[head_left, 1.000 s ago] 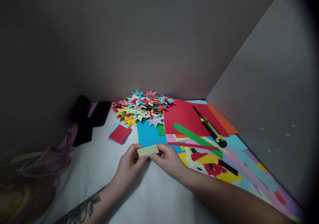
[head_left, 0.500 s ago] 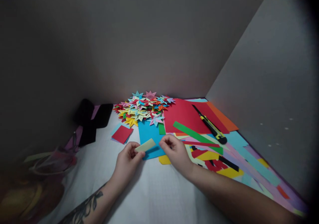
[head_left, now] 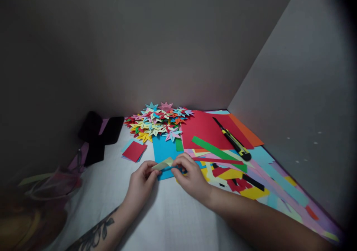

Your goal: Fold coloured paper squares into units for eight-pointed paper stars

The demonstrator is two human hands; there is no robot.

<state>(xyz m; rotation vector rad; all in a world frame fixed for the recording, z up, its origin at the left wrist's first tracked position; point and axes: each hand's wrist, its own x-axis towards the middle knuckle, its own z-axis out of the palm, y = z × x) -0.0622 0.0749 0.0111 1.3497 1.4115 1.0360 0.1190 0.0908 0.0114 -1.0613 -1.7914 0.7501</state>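
A small pale yellow-green folded paper piece [head_left: 163,164] is pinched between both hands over the white table [head_left: 167,221]. My left hand [head_left: 141,186] grips its left end with thumb and fingers. My right hand [head_left: 189,176] pinches its right end, fingers curled. Right under the piece lies a blue paper sheet [head_left: 164,150]. Behind it is a heap of several folded paper stars [head_left: 156,121] in mixed colours.
Red sheets [head_left: 206,130] carry a yellow-black utility knife [head_left: 232,141] and a green strip [head_left: 214,152]. Coloured scraps [head_left: 251,186] cover the right side. A small red square [head_left: 134,150] lies left. Black objects [head_left: 97,132] and a plastic bag [head_left: 47,184] sit far left. Grey walls close behind and right.
My right hand let go of the paper piece half a second ago and has now come back to pinch its right end; the piece looks partly folded up.
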